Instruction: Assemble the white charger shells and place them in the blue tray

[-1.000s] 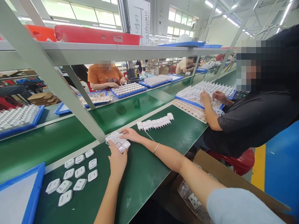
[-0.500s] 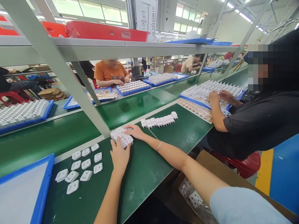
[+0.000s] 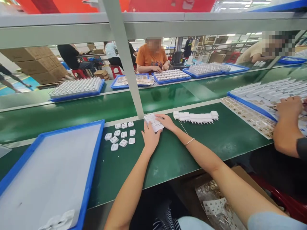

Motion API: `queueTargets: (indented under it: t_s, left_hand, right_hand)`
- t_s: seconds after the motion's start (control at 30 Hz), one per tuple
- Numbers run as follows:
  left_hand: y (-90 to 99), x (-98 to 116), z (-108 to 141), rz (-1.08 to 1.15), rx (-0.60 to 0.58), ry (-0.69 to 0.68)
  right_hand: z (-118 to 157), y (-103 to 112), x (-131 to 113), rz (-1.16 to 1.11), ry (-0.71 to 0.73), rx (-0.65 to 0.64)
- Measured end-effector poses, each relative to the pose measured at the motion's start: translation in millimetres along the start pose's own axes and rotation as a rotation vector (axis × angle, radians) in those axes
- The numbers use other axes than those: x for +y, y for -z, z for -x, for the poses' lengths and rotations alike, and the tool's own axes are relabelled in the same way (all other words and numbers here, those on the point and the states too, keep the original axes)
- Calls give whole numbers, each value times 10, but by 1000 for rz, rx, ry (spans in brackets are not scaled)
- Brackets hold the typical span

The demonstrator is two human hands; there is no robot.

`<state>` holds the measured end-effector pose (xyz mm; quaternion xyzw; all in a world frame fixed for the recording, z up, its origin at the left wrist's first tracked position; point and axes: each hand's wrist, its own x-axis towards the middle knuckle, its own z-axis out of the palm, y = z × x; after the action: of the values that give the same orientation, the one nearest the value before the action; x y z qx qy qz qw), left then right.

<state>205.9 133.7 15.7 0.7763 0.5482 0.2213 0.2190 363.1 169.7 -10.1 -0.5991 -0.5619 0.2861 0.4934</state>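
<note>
A block of white rounded plastic casings (image 3: 154, 124) sits on the green bench beside the foot of the frame post. My left hand (image 3: 151, 139) is closed on its near left side, with fingers laid over the top. From the right, my right hand (image 3: 166, 122) grips the far edge, and its fingertips partly cover the pieces. Left of my hands lie several loose white casings (image 3: 123, 134) in rough rows, each with a small dark slot. To the right, a row of white casings with pins (image 3: 196, 117) rests on the bench.
A blue-rimmed tray (image 3: 94, 159) with a white lining lies at the left. A grey post (image 3: 130, 73) rises behind my hands to a shelf. At right, a co-worker's hand (image 3: 290, 108) is over a filled tray. An open carton (image 3: 242, 179) stands below the bench edge.
My view has swung left and down, so more of the left tray shows and the co-worker at right is partly cut off. Both hands stay at the block of casings.
</note>
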Motion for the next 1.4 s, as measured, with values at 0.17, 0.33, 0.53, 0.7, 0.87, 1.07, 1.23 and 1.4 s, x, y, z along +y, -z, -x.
queueTargets:
  t_s: [0.17, 0.33, 0.53, 0.7, 0.87, 1.07, 1.23, 1.4]
  left_hand:
    - [29, -18, -4, 77, -55, -2]
    - [55, -73, -49, 133, -100, 26]
    - [90, -102, -69, 178, -138, 28]
    - [158, -100, -28, 217, -135, 0]
    - [194, -70, 10, 213, -80, -5]
    - [491, -93, 45, 89, 86, -30]
    - [876, -363, 25, -147, 118, 49]
    - [906, -501, -131, -437, 2, 150]
  right_hand:
    - [40, -9, -1, 2, -4, 65]
    - [58, -32, 37, 9, 12, 72]
    - [74, -23, -2, 20, 37, 87]
    - [84, -26, 25, 15, 40, 121]
    - [87, -37, 64, 17, 30, 178]
    - [78, 11, 126, 21, 17, 351]
    - [48, -6, 236, -29, -57, 405]
    - [27, -25, 284, -85, -100, 397]
